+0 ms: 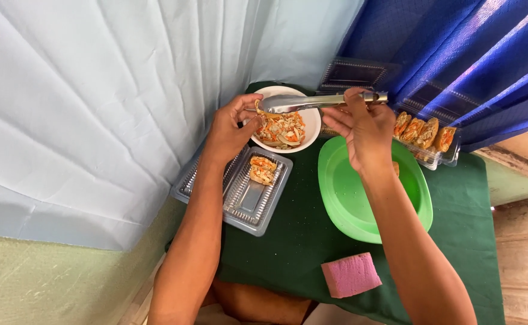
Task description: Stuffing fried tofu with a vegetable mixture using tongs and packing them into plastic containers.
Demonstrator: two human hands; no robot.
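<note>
On a green-clothed table (312, 241) against pale and blue curtains, hands are serving food.
Right hand (363, 126) is gripping metal tongs (312, 101) over the white bowl (309, 129); left hand (228, 129) is steadying its rim.

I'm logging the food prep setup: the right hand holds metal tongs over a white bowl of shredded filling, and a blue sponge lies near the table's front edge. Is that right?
Not quite: the sponge is pink, not blue, as the head view shows. The rest holds: the right hand holds metal tongs over the white bowl of shredded filling.
</note>
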